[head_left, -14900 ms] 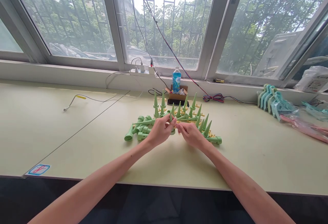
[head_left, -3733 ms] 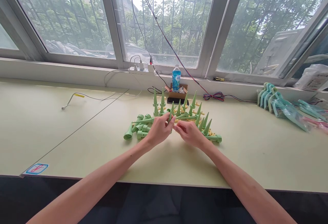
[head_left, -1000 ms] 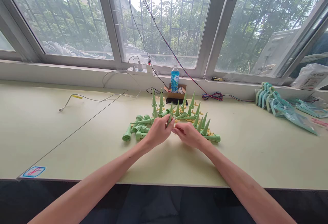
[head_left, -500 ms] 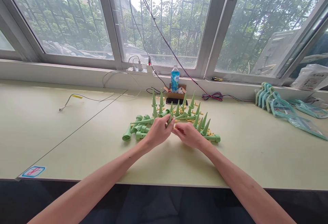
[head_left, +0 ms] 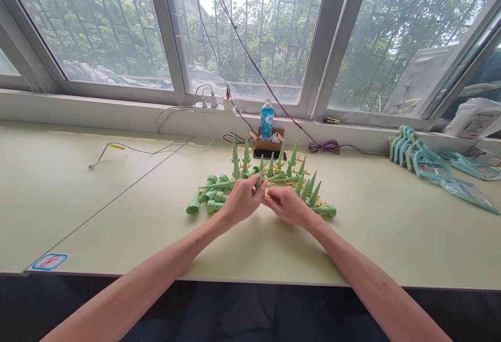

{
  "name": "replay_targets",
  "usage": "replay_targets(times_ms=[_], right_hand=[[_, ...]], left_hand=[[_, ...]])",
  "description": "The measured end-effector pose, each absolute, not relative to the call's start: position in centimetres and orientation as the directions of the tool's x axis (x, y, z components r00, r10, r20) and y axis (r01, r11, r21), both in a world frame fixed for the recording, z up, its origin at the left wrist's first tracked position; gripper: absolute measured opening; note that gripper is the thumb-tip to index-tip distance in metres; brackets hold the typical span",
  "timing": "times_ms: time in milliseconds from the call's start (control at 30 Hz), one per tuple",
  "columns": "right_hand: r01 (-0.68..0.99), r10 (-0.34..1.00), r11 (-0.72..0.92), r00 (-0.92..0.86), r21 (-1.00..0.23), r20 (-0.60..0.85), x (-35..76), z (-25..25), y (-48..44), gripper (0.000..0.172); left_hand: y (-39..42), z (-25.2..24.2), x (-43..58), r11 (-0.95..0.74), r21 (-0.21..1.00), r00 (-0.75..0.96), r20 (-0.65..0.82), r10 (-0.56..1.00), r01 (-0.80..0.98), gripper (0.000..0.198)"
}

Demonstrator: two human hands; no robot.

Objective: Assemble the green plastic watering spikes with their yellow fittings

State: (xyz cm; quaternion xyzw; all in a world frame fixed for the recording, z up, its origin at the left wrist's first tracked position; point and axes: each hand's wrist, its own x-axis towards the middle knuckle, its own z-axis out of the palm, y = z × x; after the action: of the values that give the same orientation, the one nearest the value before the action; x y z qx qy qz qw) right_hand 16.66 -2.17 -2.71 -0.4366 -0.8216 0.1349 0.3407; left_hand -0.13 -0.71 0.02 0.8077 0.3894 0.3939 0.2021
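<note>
My left hand [head_left: 241,200] is closed around a green plastic watering spike [head_left: 259,181], its pointed end up. Close beside it, my right hand [head_left: 287,206] pinches a small yellow plastic piece [head_left: 267,195] against the spike's side; the fingers hide most of that piece. Behind both hands, several more green spikes stand point up, such as one upright spike [head_left: 293,158]. To the left of my left hand, other green spikes [head_left: 193,203] lie in a loose heap. Small yellow pieces [head_left: 321,202] are scattered among the standing spikes at the right.
A blue bottle [head_left: 267,120] stands at a small cardboard box [head_left: 263,144], with a dark phone-like slab [head_left: 270,154] in front. Bundled cable [head_left: 324,146] lies by the sill. Teal hangers [head_left: 426,159] are at the right. A white cable [head_left: 133,151] crosses the left of the table.
Almost nothing differs. Both hands stay together on the spike and the yellow piece; the view has shifted very slightly.
</note>
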Motion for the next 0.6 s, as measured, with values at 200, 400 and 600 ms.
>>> replay_targets(times_ms=[200, 400, 600], right_hand=[[0.614, 0.803, 0.593, -0.397, -0.521, 0.445, 16.67, -2.63, -2.11, 0.047], [0.623, 0.808, 0.586, -0.401, -0.517, 0.433, 16.66, -2.6, -2.15, 0.047], [0.619, 0.807, 0.589, -0.416, -0.518, 0.42, 16.68, -2.82, -2.03, 0.045]], left_hand=[[-0.74, 0.04, -0.14, -0.617, 0.625, 0.386, 0.481, 0.787, 0.479, 0.025], [-0.76, 0.11, -0.17, -0.621, 0.616, 0.403, 0.473, 0.784, 0.484, 0.025], [-0.74, 0.13, -0.17, -0.637, 0.586, 0.439, 0.462, 0.771, 0.501, 0.027]])
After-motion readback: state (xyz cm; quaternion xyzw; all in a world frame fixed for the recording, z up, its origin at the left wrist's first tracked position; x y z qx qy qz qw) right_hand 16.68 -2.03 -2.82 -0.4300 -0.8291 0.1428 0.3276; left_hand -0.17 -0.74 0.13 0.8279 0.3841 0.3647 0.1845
